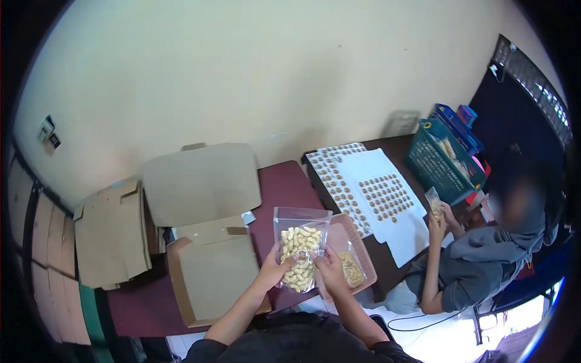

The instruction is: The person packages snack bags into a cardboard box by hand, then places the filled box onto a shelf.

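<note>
Toward the left edge of the maroon counter [281, 181], flattened cardboard [115, 236] in stiff tan layers; beside it, an open cardboard box [215, 266], shallow and matte, its lid [203, 184] tipped back near the smooth cream wall [242, 78]. Above the near right corner, held roughly upright, a clear bag [301, 279]: glossy, flat-topped plastic, packed with pale yellow, curved, knobbly pieces, a small label [303, 256] at the middle. Gripping its left side, the left hand [275, 270], thumb across the front; gripping its right side, the right hand [330, 271]. By the right edge, a pale pink basket [342, 228] with another filled bag [351, 270] inside. Farther right, on a dark brown counter [394, 145], white sheets [363, 163] with rows of small brown rounds [387, 196]; toward the far right end, a green slatted crate [439, 166]. At the right, a person [478, 269] in grey, holding a small bag [434, 204].
</note>
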`<state>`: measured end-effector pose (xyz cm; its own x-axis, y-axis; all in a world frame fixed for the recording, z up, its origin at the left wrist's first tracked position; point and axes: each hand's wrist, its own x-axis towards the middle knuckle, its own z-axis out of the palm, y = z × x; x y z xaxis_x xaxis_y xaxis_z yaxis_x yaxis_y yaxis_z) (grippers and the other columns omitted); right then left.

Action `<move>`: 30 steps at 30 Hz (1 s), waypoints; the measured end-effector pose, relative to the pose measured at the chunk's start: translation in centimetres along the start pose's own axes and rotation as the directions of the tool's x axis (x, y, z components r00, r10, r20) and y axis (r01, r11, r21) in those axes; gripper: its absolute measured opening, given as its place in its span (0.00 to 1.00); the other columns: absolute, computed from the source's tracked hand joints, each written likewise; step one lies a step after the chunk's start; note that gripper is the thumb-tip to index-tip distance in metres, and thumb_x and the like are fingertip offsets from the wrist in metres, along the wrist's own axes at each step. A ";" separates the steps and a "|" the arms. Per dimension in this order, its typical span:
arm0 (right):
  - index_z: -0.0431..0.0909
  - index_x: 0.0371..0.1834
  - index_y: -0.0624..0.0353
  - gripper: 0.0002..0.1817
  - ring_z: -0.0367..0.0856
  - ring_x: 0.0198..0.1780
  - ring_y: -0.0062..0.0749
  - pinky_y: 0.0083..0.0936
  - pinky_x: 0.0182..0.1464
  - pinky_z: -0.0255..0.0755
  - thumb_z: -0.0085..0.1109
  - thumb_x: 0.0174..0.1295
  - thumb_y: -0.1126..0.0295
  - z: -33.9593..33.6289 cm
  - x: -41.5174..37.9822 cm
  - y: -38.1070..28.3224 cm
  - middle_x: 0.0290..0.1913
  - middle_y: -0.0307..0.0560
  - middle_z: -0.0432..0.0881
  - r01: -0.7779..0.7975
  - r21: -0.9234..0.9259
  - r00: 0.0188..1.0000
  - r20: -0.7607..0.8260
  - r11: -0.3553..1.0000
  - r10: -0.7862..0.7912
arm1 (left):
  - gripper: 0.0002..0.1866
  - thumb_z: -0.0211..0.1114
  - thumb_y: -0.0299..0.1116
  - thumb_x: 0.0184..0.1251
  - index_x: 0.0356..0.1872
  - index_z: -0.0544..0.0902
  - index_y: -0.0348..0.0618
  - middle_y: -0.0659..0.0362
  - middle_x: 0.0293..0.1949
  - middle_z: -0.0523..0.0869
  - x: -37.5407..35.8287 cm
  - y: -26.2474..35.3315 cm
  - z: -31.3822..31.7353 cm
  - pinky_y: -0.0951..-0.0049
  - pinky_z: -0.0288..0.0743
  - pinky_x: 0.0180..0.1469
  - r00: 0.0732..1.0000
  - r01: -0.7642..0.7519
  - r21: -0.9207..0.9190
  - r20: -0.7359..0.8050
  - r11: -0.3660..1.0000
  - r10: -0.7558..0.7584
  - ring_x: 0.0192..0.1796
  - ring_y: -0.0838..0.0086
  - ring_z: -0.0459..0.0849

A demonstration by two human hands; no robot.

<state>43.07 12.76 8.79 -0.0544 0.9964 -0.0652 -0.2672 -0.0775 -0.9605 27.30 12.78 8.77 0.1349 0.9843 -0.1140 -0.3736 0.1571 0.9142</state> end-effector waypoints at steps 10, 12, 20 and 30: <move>0.68 0.52 0.65 0.16 0.73 0.49 0.22 0.20 0.52 0.67 0.47 0.67 0.65 14.4 -1.9 3.3 0.45 0.45 0.77 -0.216 0.006 0.927 0.314 0.976 0.204 | 0.22 0.55 0.30 0.67 0.58 0.62 0.33 0.53 0.51 0.75 -9.1 3.7 -12.8 0.74 0.69 0.54 0.964 -0.126 0.037 -0.232 0.991 0.132 0.51 0.74 0.75; 0.68 0.52 0.65 0.17 0.73 0.49 0.22 0.20 0.52 0.66 0.46 0.67 0.64 15.9 -1.7 3.9 0.45 0.44 0.77 -0.179 -0.102 0.923 0.328 0.978 0.203 | 0.27 0.58 0.29 0.64 0.60 0.58 0.32 0.52 0.54 0.73 -10.3 4.3 -14.4 0.73 0.68 0.56 0.948 -0.189 -0.139 -0.286 0.972 0.143 0.53 0.72 0.74; 0.65 0.55 0.68 0.24 0.74 0.49 0.26 0.22 0.51 0.68 0.59 0.59 0.66 21.9 -3.5 6.9 0.48 0.49 0.76 -0.162 -0.094 0.903 0.388 0.982 0.186 | 0.26 0.67 0.33 0.57 0.52 0.66 0.33 0.53 0.46 0.78 -14.1 5.6 -18.5 0.75 0.72 0.50 0.870 -0.129 0.190 -0.449 0.973 0.203 0.47 0.73 0.78; 0.58 0.60 0.65 0.24 0.75 0.48 0.25 0.20 0.50 0.69 0.53 0.64 0.68 25.2 -2.0 5.0 0.47 0.48 0.76 -0.119 -0.141 0.896 0.411 0.983 0.168 | 0.25 0.61 0.40 0.63 0.54 0.66 0.33 0.53 0.47 0.78 -12.2 6.8 -21.0 0.74 0.70 0.51 0.810 -0.247 0.245 -0.479 0.938 0.338 0.50 0.73 0.76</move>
<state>17.61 9.52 10.96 -0.4885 0.8658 -0.1084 -0.1209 -0.1902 -0.9743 3.87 3.54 8.25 -0.4567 0.8891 0.0308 -0.1583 -0.1153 0.9806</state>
